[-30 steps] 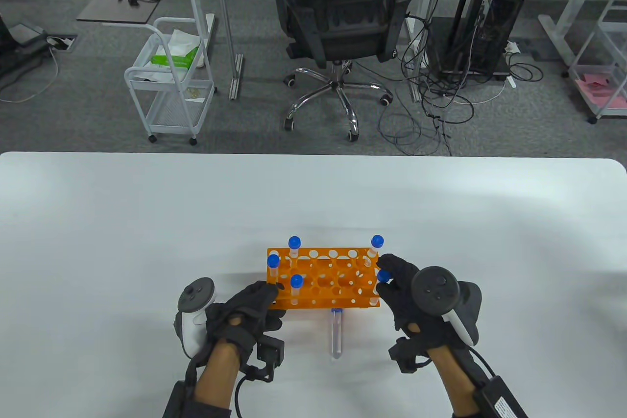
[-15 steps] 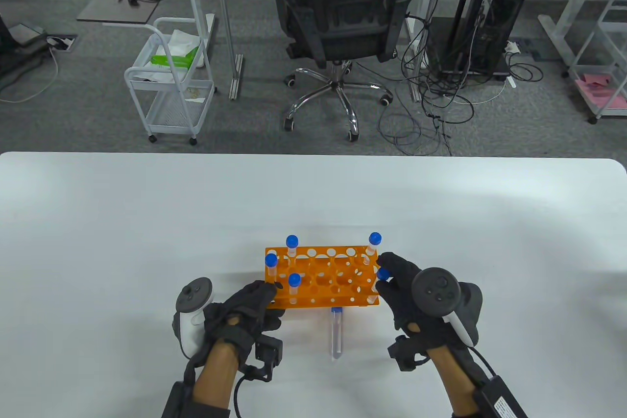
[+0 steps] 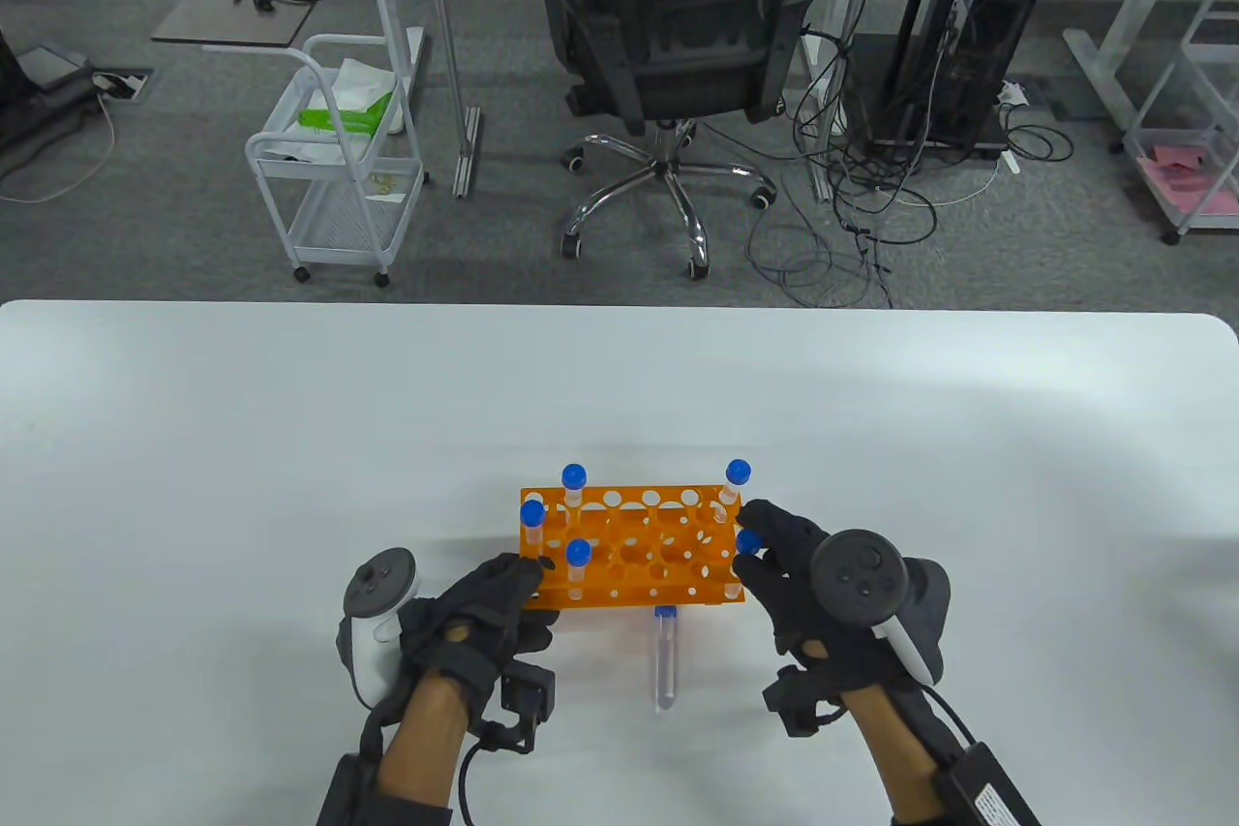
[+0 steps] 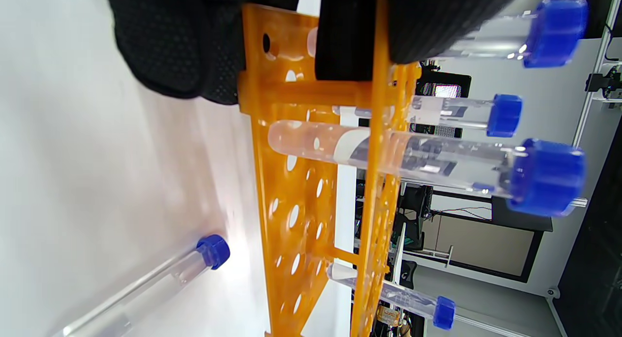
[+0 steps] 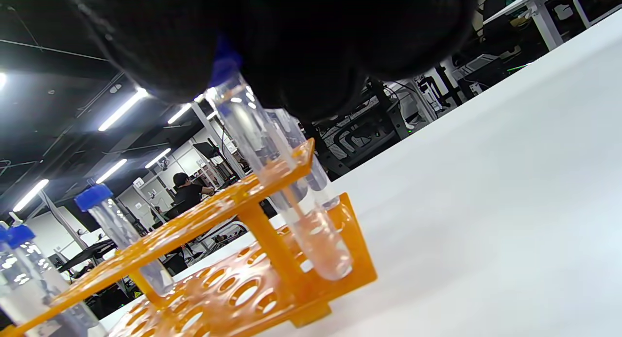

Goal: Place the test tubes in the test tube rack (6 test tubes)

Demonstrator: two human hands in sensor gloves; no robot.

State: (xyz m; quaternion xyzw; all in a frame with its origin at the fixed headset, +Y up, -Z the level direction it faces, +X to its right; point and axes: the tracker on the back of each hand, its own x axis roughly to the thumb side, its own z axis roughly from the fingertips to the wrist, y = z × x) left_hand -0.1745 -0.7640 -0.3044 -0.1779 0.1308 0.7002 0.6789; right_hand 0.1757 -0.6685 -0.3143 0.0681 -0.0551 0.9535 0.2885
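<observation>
An orange test tube rack (image 3: pixel 634 565) stands near the table's front. Three blue-capped tubes stand in it at the left (image 3: pixel 574 477) (image 3: pixel 532 513) (image 3: pixel 578 553), and one at the far right corner (image 3: pixel 738 473). My left hand (image 3: pixel 523 582) grips the rack's near left corner; its fingers (image 4: pixel 170 50) wrap the frame (image 4: pixel 291 191). My right hand (image 3: pixel 767 563) pinches the cap of a fifth tube (image 3: pixel 746 538), which sits in the near right corner hole (image 5: pixel 291 201). One more tube (image 3: pixel 665 657) lies on the table in front of the rack, also in the left wrist view (image 4: pixel 160 278).
The white table (image 3: pixel 290 439) stretches wide around the rack. Beyond its far edge stand an office chair (image 3: pixel 678 42), a white cart (image 3: pixel 339 158) and cables on the floor.
The rack, with both hands on it, has shifted slightly to the left. The lying tube has not moved.
</observation>
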